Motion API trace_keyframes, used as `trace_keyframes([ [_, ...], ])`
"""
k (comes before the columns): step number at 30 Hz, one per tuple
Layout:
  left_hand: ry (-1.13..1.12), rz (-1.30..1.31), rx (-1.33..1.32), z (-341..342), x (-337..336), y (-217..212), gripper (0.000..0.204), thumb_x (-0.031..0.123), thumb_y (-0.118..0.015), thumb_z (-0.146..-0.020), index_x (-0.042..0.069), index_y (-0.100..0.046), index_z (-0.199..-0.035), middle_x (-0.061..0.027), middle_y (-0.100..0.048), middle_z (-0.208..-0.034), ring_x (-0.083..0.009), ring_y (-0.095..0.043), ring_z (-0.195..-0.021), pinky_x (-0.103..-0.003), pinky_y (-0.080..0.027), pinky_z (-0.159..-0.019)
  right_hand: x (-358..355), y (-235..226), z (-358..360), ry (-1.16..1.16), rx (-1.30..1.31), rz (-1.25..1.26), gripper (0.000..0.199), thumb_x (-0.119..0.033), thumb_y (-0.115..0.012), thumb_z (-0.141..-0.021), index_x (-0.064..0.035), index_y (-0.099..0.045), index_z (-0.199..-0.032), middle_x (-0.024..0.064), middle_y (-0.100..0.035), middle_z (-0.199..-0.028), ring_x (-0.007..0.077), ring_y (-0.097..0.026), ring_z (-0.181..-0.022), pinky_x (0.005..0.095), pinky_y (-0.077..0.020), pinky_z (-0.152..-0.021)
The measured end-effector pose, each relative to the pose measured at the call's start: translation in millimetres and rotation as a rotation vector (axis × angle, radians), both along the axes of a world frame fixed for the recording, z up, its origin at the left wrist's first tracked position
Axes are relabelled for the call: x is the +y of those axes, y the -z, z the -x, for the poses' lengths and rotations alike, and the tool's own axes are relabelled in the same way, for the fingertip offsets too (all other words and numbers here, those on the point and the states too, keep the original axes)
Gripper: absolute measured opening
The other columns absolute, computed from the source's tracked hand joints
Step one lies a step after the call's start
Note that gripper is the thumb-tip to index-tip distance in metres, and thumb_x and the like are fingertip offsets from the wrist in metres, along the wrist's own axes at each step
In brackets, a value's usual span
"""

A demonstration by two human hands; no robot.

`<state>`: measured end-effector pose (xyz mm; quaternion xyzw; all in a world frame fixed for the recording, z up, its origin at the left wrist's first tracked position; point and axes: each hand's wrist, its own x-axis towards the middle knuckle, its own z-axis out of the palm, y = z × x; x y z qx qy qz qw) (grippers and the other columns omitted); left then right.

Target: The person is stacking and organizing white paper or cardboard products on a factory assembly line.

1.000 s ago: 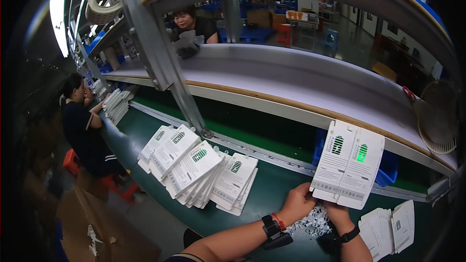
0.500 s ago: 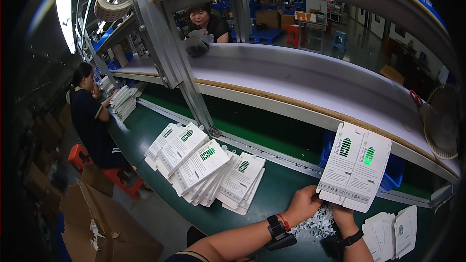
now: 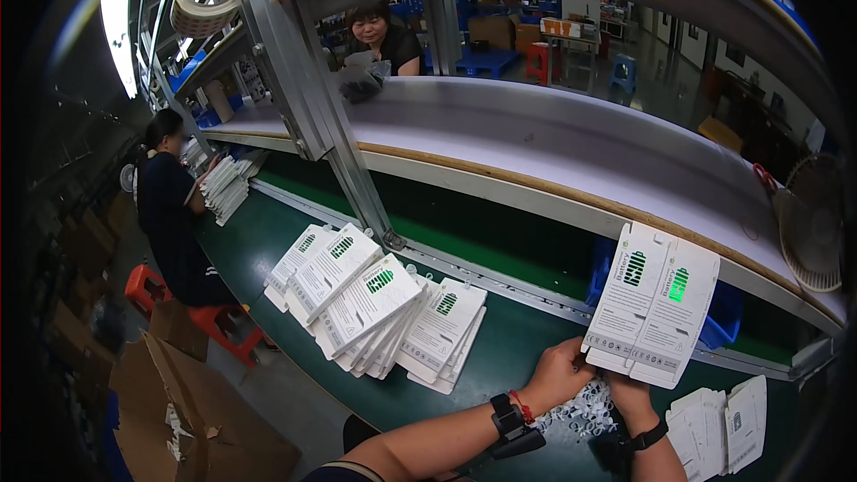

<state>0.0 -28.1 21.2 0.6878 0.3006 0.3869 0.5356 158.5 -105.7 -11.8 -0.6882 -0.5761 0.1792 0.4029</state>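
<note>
A flat white carton (image 3: 653,303) with green battery marks stands upright above the green table (image 3: 509,348), and both hands grip its lower edge. My left hand (image 3: 558,373) has the bottom left corner, and my right hand (image 3: 630,390) has the bottom middle. Under the hands lies a heap of small clear white parts (image 3: 585,411). A fanned pile of the same white cartons (image 3: 375,308) lies on the table to my left. A black watch is on each wrist.
More flat cartons (image 3: 723,424) lie at the right. A grey upper shelf (image 3: 571,147) runs across above a slanted metal post (image 3: 312,98). One person (image 3: 174,210) sits on a red stool at the left, another (image 3: 379,36) behind the shelf. A fan (image 3: 811,223) stands right; cardboard boxes (image 3: 192,415) sit lower left.
The camera view has turned a little. My hands and the carton stay together and sit lower and further right in the picture. The grip is unchanged.
</note>
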Motion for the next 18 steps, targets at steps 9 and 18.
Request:
trace_keyframes([
  [9, -0.021, -0.036, -0.047, -1, 0, 1, 0.02, 0.007, -0.06, -0.079, 0.0, -0.057, -0.097, -0.0172, -0.063, -0.081, -0.0277, -0.064, -0.071, -0.033, -0.049, -0.063, 1, -8, 7, 0.016, 0.111, -0.066, 0.039, -0.012, -0.063, -0.08, -0.0055, -0.053, -0.117, 0.0135, -0.055, -0.115, 0.0276, -0.051, -0.108, 0.0363, -0.0391, -0.092],
  [18, -0.001, -0.018, -0.035, -4, 1, 2, 0.023, 0.007, -0.061, -0.077, 0.0, -0.058, -0.098, -0.0173, -0.062, -0.08, -0.0288, -0.063, -0.071, -0.033, -0.049, -0.063, 2, -1, -4, -0.034, 0.042, 0.031, 0.04, -0.015, -0.059, -0.083, -0.0062, -0.051, -0.12, 0.0149, -0.051, -0.121, 0.0294, -0.046, -0.114, 0.0385, -0.0351, -0.097],
])
